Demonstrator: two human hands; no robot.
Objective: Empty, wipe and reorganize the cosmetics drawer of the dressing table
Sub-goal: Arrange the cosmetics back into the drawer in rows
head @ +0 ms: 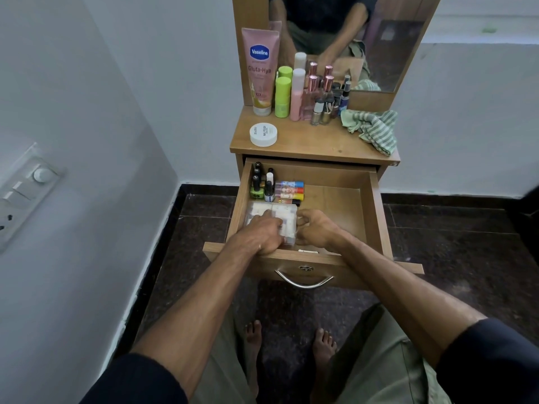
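So both hands are down in the open drawer (376, 211) of the dressing table (306, 138), working on a clear plastic organizer box (287, 212) that sits in the drawer's front left corner. Left hand (264, 233) lies on top of the box with fingers curled over it, pressing down; right hand (313, 228) is at the box's right edge, fingers bent and pinching at that side. Just behind the box, toward the back of the drawer, a little row of colourful lip balm tubes (290, 190) lies flat, and left of those some dark-capped nail polish bottles (258, 182) stand upright in the back left corner. Rest of the drawer floor, right of the box, is bare wood. Metal drawer handle (303, 281) hangs on the front panel below the hands. Up on the table top behind the drawer: a white round tub (263, 134) at the left, a tall pink Vaseline tube (261, 71), two green bottles (283, 96), a pink spray bottle (297, 94), a cluster of small bottles against the mirror (388, 53), and a crumpled green striped cloth (373, 128) at the right.
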